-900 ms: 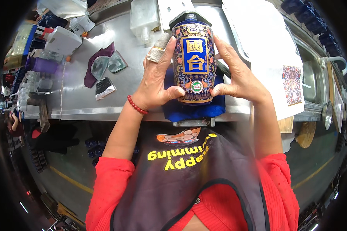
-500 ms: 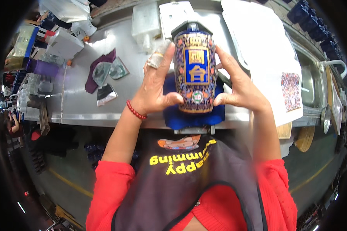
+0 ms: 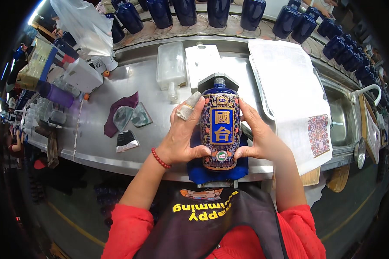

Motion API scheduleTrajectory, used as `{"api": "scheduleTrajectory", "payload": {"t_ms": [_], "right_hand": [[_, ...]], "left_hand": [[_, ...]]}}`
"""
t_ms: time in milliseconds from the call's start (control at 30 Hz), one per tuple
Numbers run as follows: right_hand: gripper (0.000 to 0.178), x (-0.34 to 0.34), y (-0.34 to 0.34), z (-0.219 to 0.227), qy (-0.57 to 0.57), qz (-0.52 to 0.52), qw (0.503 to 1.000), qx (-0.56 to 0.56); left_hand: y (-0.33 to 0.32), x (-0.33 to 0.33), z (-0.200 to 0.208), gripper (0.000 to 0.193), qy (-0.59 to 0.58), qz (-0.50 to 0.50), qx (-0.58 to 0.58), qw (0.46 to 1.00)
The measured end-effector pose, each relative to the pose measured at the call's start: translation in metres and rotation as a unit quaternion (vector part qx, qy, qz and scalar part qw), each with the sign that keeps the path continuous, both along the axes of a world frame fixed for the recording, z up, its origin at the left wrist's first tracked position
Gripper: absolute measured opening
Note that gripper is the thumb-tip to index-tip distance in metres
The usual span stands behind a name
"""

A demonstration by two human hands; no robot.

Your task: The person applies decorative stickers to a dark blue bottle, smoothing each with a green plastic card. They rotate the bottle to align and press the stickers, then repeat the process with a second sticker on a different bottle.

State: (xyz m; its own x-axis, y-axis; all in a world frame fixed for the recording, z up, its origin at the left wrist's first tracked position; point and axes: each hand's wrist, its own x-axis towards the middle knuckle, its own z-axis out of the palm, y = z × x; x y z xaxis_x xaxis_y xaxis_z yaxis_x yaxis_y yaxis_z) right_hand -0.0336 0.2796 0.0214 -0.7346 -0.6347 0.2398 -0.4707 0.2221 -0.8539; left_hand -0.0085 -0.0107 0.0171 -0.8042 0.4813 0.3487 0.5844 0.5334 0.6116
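A dark blue bottle (image 3: pixel 220 149), covered in a colourful patterned wrap with gold characters on its front panel, lies in front of me with its neck pointing away. My left hand (image 3: pixel 181 136) clasps its left side, the thumb pressed near the base. A whitish covering (image 3: pixel 186 113) wraps one of that hand's fingers. Against the right side, my right hand (image 3: pixel 259 136) holds it with fingers along the edge and thumb low. Under the bottle is a blue cloth (image 3: pixel 198 173); a dark angular holder (image 3: pixel 232 83) surrounds the neck end.
A clear empty bottle (image 3: pixel 170 64) and a white box (image 3: pixel 203 62) lie beyond. Purple cloth (image 3: pixel 116 113) and greyish pieces (image 3: pixel 140 115) rest left. At right, white sheets (image 3: pixel 285 77) carry a patterned label (image 3: pixel 318 134), beside a sink (image 3: pixel 341 112). Blue bottles (image 3: pixel 185 12) line a conveyor behind.
The view has tilted up, so the conveyor's bottles now show and the bench sits lower in the picture. Both hands keep their hold on the bottle.
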Motion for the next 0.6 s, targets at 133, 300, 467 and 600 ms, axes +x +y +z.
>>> {"api": "scheduleTrajectory", "payload": {"t_ms": [133,300,467,600], "right_hand": [[0.135,0.0015,-0.0009,0.0013,-0.016,-0.006,1.0,0.002],[0.136,-0.0001,-0.0006,0.0051,0.005,-0.015,1.0,0.014],[0.137,-0.0026,0.0018,0.0074,0.05,0.0,0.997,0.064],[0.136,-0.0023,-0.0009,0.0079,0.012,0.004,1.0,0.023]], "left_hand": [[0.0004,-0.0003,0.001,0.117,-0.006,-0.002,0.004,1.0],[-0.0017,-0.0014,0.0039,0.12,0.006,0.002,-0.018,1.0],[-0.0032,-0.0028,0.0045,0.122,-0.005,-0.005,-0.026,1.0],[-0.0015,-0.0029,0.0049,0.123,-0.001,-0.001,-0.019,1.0]]}}
